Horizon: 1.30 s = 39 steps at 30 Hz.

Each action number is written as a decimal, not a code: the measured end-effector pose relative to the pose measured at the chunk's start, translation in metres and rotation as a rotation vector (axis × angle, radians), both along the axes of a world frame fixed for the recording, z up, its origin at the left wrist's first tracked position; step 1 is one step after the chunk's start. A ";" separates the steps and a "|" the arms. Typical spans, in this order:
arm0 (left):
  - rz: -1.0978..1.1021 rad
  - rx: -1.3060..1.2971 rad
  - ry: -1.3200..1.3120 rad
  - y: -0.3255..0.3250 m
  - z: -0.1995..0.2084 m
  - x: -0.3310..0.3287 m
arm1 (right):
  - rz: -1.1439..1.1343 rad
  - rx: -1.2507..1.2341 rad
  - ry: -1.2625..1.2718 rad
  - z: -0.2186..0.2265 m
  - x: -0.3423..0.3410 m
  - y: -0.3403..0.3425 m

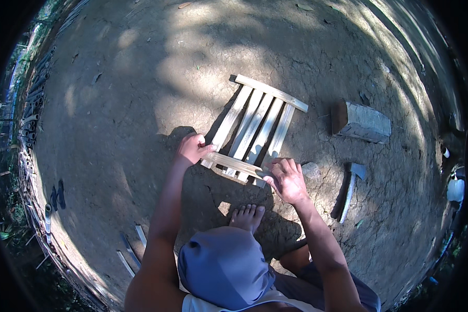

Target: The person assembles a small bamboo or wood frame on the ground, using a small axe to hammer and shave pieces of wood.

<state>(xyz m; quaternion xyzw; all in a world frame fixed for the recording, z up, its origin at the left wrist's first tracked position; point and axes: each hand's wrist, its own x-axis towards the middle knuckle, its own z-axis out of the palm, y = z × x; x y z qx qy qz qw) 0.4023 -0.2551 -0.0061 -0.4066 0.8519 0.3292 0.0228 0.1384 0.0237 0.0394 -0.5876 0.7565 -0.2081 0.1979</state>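
1. Left hand (192,147) grips the left end of the near crossbar (233,163), fingers curled over it, thumb on top. Looks like it pins that end down so the bar stays square on the slats.
2. Right hand (287,179) sits at the bar's right end, fingers bent around something small and dark. Can't tell what it is, or how tight the grip is; part of it lies in shadow.
3. Frame (255,129): four pale slats (252,128) side by side, far crossbar (271,92) over their top ends, near crossbar over the bottom ends. Flat split strips, likely bamboo, smooth and light, edges straight. It lies flat on the ground (140,78) mid-scene, just ahead of the person's bare foot (248,216), tilted up to the right.
4. Foot rests just short of the near bar, apart from it. The person seems to crouch low, so both hands reach the bar with no stretch.
5. Small stone (311,170) just beside the right hand, touching the ground, grey, rounded.
6. Hatchet (349,188) right of the hand, flat on the ground, pale handle, head pointing away. Near, within easy reach.
7. Block (361,122) further right, beyond the hatchet: chunky, squared, grey top, darker end face. Well apart from the frame.
8. Spare strips (131,251) lower left, near the left elbow, loose.
9. Ground: dry cracked dirt, patchy sun and shade. Poles (34,112) stacked along the left edge.
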 end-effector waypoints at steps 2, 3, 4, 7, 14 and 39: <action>0.033 0.047 -0.005 -0.002 -0.010 0.000 | -0.226 -0.031 0.034 -0.008 -0.023 0.020; 0.079 0.063 0.012 -0.002 -0.016 0.000 | -0.375 -0.030 0.021 -0.011 -0.033 0.030; 0.127 0.077 0.029 0.000 -0.021 0.001 | -0.389 -0.028 0.003 -0.013 -0.042 0.040; 0.311 0.088 -0.104 0.007 -0.036 0.017 | -0.454 -0.033 0.148 -0.014 -0.057 0.059; 0.847 0.512 0.283 0.097 0.011 -0.008 | -1.164 0.536 0.328 -0.062 -0.158 0.221; 1.170 0.655 0.327 0.081 0.024 0.007 | -0.622 0.078 -0.833 0.037 -0.027 0.012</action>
